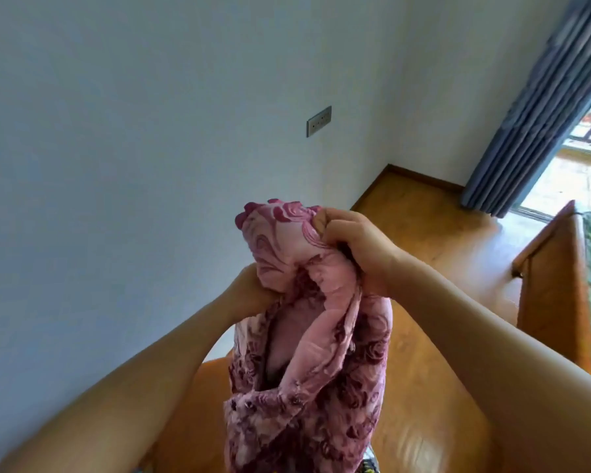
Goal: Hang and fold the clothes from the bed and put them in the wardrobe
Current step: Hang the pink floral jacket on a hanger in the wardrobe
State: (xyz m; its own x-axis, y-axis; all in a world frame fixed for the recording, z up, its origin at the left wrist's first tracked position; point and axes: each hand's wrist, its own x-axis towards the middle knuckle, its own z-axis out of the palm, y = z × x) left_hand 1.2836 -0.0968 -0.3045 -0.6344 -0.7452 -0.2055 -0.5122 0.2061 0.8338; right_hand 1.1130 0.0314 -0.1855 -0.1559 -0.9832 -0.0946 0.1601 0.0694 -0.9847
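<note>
a: right grip (359, 247) is bunched tight round the top of the pink flowered garment (307, 370), thumb pressed over a fold and fingers curled into the cloth. left grip (251, 290) sits lower and just beside it, closed on the same bundle. its fingertips are buried in the fabric, so i only see the back of it.

b: and where's the garment itself?

a: up in the air in front of the white wall (116, 165), hanging from both grips. its lower part drops out of the bottom of the view, above the wooden floor (423, 216). the bed (553, 285) is off to the right, well apart from it; only its wooden end and a strip of green cover show.

b: how will it handle?

a: i'd judge it light and very soft. it's thin cloth that crumples and drapes, with no stiffness at all. it doesn't look fragile, but it does look a little slick, so a loose pinch could let it slide through.

b: where would you take hold?

a: it's a wad right now, so i can't tell which part is collar, hem or sleeve. my guess is it wants shaking out first. after that, hold it at two matching edges, shoulders or waistband, one grip on each, drawn apart so it hangs flat for folding or hanging.
</note>
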